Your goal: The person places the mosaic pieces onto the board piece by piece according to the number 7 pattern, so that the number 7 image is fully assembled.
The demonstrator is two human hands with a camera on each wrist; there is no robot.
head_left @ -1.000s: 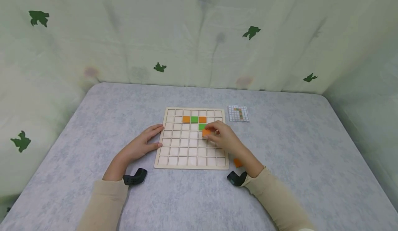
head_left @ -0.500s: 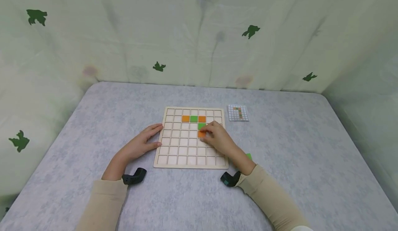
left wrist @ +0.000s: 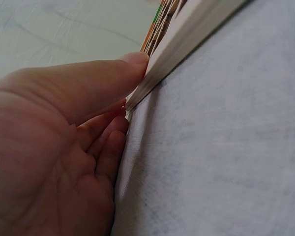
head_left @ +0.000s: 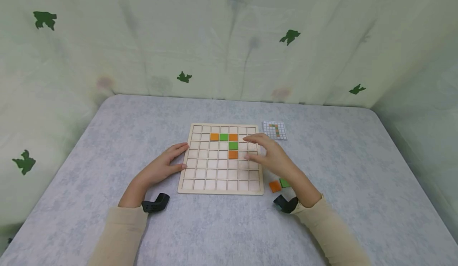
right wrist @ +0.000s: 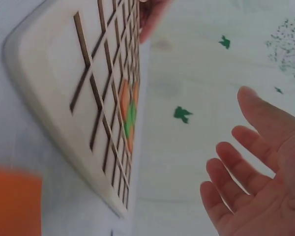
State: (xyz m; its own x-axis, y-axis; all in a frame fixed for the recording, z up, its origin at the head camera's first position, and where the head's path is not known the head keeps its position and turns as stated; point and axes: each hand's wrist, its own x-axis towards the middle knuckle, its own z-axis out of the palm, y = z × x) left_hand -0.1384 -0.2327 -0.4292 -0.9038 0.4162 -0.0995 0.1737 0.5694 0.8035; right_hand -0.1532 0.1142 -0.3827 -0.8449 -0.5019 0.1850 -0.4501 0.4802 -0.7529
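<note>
Right hand [head_left: 275, 158] withdrawn, fingers [head_left: 258, 139] parted, left hand [head_left: 161, 166] touching board [head_left: 220, 192]

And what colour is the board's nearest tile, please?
That tile is orange, clearest in the head view.

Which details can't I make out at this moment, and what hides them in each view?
- Loose green tile, head view: partly covered by the right forearm.
- Pattern card, head view: printed squares too small to read surely.
- Loose orange tile, right wrist view: blurred, cut off by the picture's edge.
- Board, left wrist view: cut off by the top edge.
- Left hand, left wrist view: fingers partly behind the thumb.
</note>
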